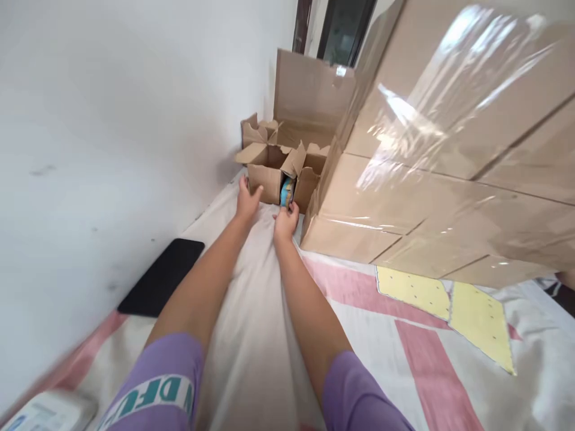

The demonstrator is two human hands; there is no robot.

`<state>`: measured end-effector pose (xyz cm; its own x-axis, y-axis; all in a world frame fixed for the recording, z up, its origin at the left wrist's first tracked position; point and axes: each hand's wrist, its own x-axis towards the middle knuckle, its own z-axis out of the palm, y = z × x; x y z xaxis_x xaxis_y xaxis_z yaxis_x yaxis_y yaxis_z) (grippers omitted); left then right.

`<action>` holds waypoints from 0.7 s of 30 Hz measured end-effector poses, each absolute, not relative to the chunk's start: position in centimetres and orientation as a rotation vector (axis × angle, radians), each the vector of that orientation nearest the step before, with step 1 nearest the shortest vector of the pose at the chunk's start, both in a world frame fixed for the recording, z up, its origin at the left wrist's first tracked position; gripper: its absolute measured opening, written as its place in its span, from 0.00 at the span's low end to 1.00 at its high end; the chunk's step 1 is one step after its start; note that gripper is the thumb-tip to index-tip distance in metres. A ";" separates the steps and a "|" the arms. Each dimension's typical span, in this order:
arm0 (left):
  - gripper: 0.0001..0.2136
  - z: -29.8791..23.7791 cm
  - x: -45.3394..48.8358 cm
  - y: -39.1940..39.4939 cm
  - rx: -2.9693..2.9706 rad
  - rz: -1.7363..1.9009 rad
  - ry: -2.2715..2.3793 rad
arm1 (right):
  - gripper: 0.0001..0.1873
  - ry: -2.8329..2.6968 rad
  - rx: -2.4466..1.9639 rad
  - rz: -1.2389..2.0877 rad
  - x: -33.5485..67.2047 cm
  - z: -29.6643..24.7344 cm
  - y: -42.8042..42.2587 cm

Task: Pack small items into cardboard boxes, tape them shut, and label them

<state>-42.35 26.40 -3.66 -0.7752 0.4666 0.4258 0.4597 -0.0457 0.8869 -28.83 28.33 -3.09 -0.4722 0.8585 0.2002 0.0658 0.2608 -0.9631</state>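
My left hand (248,200) is at the left front corner of a small open cardboard box (265,182), its thumb spread from the fingers beside the box wall. A blue and tan item (287,191), whose kind I cannot make out, stands in the narrow gap between this box and another small open carton (309,179). My right hand (286,221) is at the lower end of that item with its fingers curled against it. The gap partly hides the item.
Tall cardboard boxes (359,197) wrapped in shiny clear film rise close on the right. Behind the small cartons stands an upright cardboard panel (309,90). A white wall (112,120) borders the left, with a flat black object (162,278) beside it. A patterned cloth (372,335) lies underneath.
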 end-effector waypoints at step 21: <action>0.29 -6.8 -48.5 25.2 1.118 2.223 2.235 | 0.32 -1.587 -0.950 1.214 -29.1 -4.4 29.7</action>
<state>-48.47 25.17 -6.81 -0.7583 0.3083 0.5744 0.5761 -0.0955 0.8118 -29.09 29.73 -4.38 -0.3035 0.9321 0.1978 0.0530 0.2237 -0.9732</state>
